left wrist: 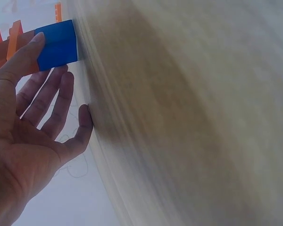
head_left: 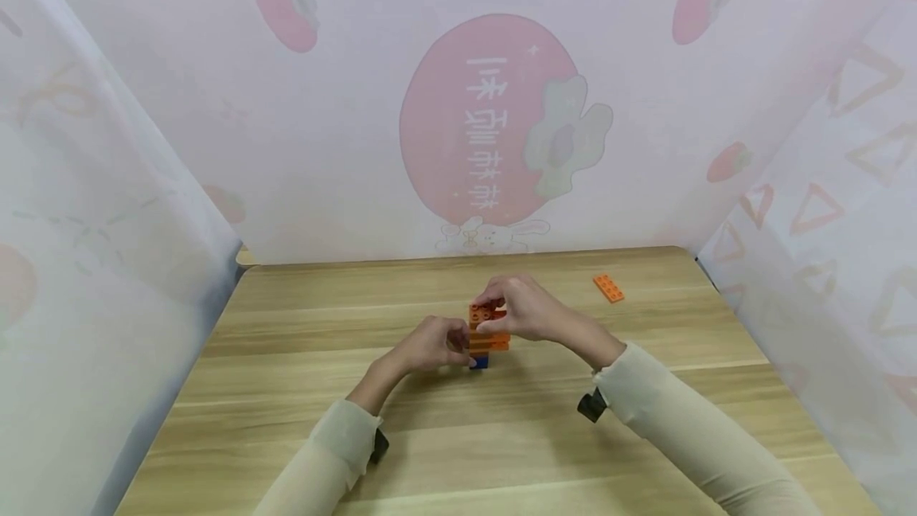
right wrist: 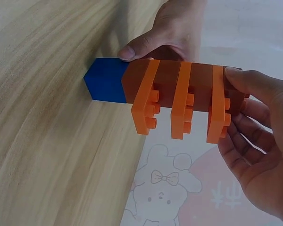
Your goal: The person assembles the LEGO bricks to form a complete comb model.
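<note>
A toy brick tower stands upright on the table, with a blue brick (right wrist: 106,80) at its base. Above it, brown bricks (right wrist: 167,82) alternate with orange plates (right wrist: 179,120) that stick out to one side, studs up. My left hand (head_left: 432,342) holds the tower low down, its thumb on the blue brick's edge in the left wrist view and its lower fingers spread. At the top, my right hand (head_left: 526,310) pinches the uppermost brown brick (right wrist: 234,94) between thumb and fingers. The right fingertips are partly hidden behind the tower.
One loose orange plate (head_left: 609,287) lies at the back right of the wooden table (head_left: 286,388). Printed white curtains (head_left: 344,142) hang behind the table and on both sides. Dark wrist cameras (head_left: 592,404) sit under both cuffs.
</note>
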`<action>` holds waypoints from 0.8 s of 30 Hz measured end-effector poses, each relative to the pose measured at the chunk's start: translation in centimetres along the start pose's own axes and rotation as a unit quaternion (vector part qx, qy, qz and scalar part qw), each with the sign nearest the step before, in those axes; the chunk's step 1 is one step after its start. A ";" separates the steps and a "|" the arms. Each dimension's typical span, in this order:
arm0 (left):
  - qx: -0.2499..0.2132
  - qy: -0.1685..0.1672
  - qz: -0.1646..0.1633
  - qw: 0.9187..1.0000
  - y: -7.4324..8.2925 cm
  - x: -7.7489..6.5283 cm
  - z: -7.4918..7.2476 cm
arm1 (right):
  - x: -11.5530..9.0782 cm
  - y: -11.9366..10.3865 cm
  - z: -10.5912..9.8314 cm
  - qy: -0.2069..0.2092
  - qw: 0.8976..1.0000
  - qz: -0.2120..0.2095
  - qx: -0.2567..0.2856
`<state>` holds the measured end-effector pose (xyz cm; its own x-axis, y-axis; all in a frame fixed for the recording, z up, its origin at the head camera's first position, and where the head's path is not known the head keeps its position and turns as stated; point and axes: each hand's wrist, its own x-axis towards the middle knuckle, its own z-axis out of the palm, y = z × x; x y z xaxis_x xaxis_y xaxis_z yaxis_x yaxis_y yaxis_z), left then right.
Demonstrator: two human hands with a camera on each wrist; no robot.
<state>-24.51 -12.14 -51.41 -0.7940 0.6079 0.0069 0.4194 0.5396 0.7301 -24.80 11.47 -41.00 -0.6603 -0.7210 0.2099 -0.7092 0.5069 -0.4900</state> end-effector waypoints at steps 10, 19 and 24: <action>0.003 -0.002 -0.002 1.000 0.2 0.0 -0.1 | 0.0 0.3 0.2 0.012 1.000 -0.027 0.003; 0.010 -0.001 -0.004 1.000 -0.2 0.2 0.0 | -0.1 0.9 -0.4 -0.001 0.999 -0.030 0.015; 0.008 -0.002 -0.003 1.000 -0.3 0.2 0.0 | -0.4 1.6 -1.1 -0.010 1.000 -0.007 0.016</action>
<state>-24.84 -12.20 -51.61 -0.7953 0.6062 -0.0002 0.4211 0.5528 0.7191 -25.94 13.16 -40.95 -0.6446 -0.7377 0.2008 -0.7105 0.4811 -0.5135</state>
